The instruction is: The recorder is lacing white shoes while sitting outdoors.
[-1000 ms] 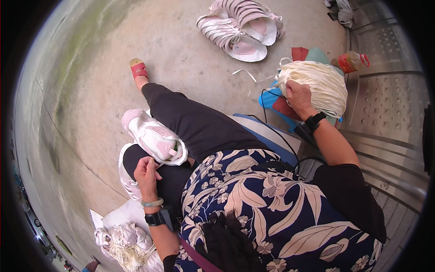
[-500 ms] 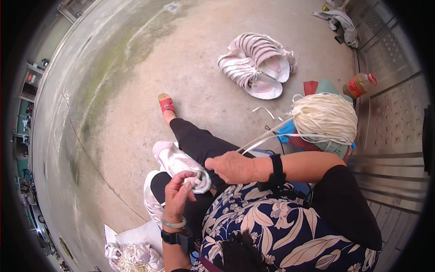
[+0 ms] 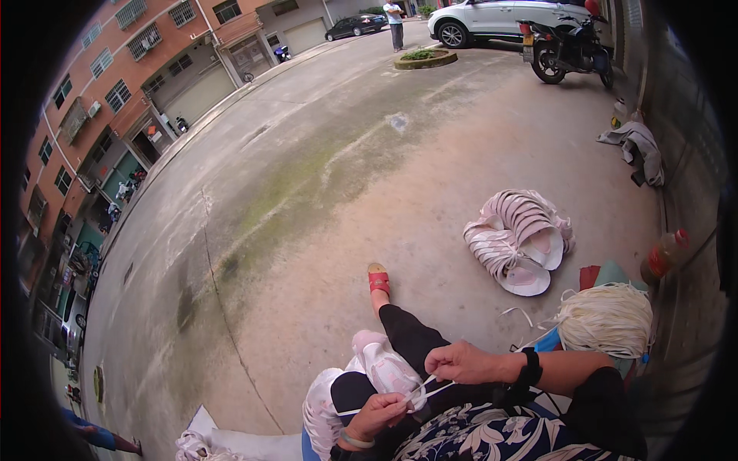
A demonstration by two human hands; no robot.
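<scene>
A white and pink shoe upper (image 3: 380,367) rests on my lap, over the dark trousers. Just at its near opening my two hands work a thin white shoelace (image 3: 416,394), which crosses itself between them. My left hand (image 3: 378,416) pinches one part of the lace, with a loose end sticking out to its left. Fingers closed, my right hand (image 3: 463,363) grips another part on the upper's right side. Part of the upper's opening is hidden behind the hands and lace. More white uppers (image 3: 321,407) lie against my left leg.
Nested shoe uppers (image 3: 523,242) stand on the concrete ahead right. Nearer is a thick bundle of cream laces (image 3: 607,319), beside a red-capped bottle (image 3: 665,253) along the metal wall. A white cloth (image 3: 254,446) lies lower left. Farther off are a motorcycle (image 3: 565,50) and a standing person (image 3: 395,23).
The view has tilted up, so the street and buildings now show. My hands have come to hold a crossed lace between them at the upper; earlier my right hand held strands running to the bundle.
</scene>
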